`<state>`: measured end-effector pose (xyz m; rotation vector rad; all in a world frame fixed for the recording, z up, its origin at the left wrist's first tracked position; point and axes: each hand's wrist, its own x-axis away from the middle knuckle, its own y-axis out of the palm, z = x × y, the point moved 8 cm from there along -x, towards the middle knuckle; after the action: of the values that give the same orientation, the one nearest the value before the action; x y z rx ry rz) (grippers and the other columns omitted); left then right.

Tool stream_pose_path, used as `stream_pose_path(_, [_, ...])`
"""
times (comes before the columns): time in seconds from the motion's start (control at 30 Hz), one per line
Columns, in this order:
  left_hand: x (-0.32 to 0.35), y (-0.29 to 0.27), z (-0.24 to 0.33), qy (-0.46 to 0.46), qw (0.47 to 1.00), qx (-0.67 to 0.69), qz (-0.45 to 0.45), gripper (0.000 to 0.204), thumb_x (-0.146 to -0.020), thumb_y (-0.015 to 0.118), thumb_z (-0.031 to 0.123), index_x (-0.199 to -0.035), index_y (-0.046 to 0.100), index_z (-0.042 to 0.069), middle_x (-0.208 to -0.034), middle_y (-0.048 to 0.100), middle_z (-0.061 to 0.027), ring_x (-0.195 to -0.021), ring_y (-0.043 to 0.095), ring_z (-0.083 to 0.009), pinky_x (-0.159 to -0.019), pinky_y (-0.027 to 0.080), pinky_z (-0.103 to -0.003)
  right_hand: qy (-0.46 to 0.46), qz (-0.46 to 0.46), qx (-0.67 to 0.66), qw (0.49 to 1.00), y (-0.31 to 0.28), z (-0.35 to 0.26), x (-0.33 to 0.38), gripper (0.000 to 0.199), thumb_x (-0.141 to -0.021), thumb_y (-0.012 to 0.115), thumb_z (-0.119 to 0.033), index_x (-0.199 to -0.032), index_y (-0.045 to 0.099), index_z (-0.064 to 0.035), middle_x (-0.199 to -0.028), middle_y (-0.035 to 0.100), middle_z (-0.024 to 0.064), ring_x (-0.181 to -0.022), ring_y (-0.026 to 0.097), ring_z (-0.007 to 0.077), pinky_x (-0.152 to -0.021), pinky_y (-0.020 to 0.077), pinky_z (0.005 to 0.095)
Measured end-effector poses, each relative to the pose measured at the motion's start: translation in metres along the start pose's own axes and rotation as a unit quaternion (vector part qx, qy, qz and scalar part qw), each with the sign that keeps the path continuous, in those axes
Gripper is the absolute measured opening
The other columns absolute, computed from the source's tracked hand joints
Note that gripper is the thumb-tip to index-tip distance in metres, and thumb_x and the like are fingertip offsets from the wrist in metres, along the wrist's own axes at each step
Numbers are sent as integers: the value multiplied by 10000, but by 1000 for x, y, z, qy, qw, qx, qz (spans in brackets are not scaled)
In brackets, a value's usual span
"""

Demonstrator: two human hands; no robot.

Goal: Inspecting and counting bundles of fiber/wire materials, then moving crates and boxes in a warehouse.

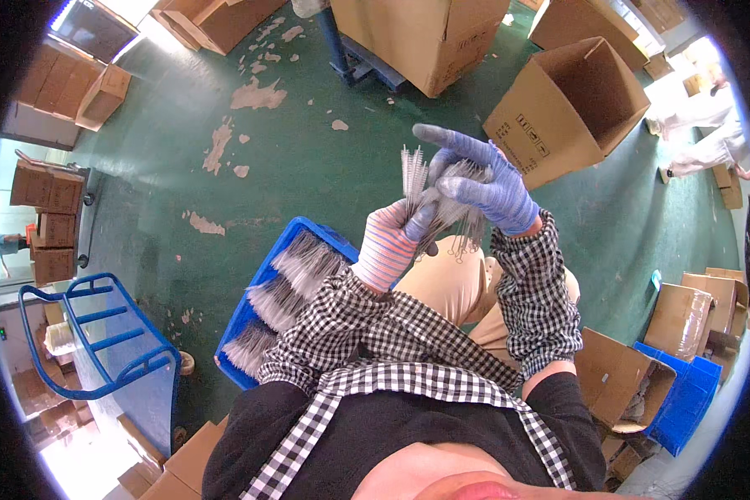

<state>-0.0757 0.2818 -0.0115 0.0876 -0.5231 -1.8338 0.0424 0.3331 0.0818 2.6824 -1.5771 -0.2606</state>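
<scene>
In front of my lap, my left hand (389, 242), in a striped glove with grey fingertips, is closed around a small bunch of thin wire brushes (413, 175), bristles upward. My right hand (496, 187), in a bluish-purple glove, is closed on another bunch of wire brushes (462, 218), its index finger stretched out to the left. Small wire loops hang below that bunch. The two bunches meet between my hands, so where one ends cannot be seen. At my left, a blue crate (262, 279) holds several piles of similar grey-white brushes (279, 300), partly hidden by my left sleeve.
An open cardboard carton (525, 125) stands ahead to the right, beside a large box (408, 37) on a blue trolley. A blue flatbed cart (129, 333) is at the left. Cartons (612, 375) and a blue bin (687, 404) lie at the right. Another person (708, 142) stands far right.
</scene>
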Motion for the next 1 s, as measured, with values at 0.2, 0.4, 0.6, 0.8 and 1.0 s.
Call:
stream_pose_path(0.2, [0,2,3,-16,1000,12,-8,332,-962,609,270,-1100,641,-30,-852,681,-63,-619,592,-98,-505,487,-236,29,14,-5,999,-1,5,4,473,-810,692,-194,-1238,605,-14,-970,656,19,-906,602,102,-861,485,267])
stream_pose_path(0.4, [0,1,3,-17,1000,-2,-9,325,-962,610,268,-1102,645,-23,-858,686,-56,-630,598,-93,-508,492,-238,28,37,-27,999,-5,8,8,303,-813,716,-147,-1078,636,-21,-984,664,26,-932,609,109,-875,490,281])
stream_pose_path(0.6, [-7,-6,4,25,999,-45,-3,283,-959,614,233,-1124,649,6,-896,698,-48,-708,634,-97,-530,512,-236,19,48,-40,998,-4,11,3,231,-803,737,-129,-979,619,-37,-1066,655,44,-955,602,106,-867,490,280])
stream_pose_path(0.8, [-8,-8,-3,-25,999,-31,-28,260,-956,617,221,-1132,651,33,-917,705,-40,-758,665,-102,-547,523,-228,-29,18,-61,998,-4,17,2,265,-738,759,-129,-927,592,-44,-1225,615,106,-1019,580,133,-904,484,298])
stream_pose_path(1.0, [-4,-6,-28,-48,994,65,-77,275,-958,618,219,-1141,646,15,-970,694,-25,-826,646,-91,-682,532,-233,-3,-9,-61,998,3,19,7,307,-697,781,-168,-905,588,-51,-1215,615,128,-1044,575,159,-921,482,313])
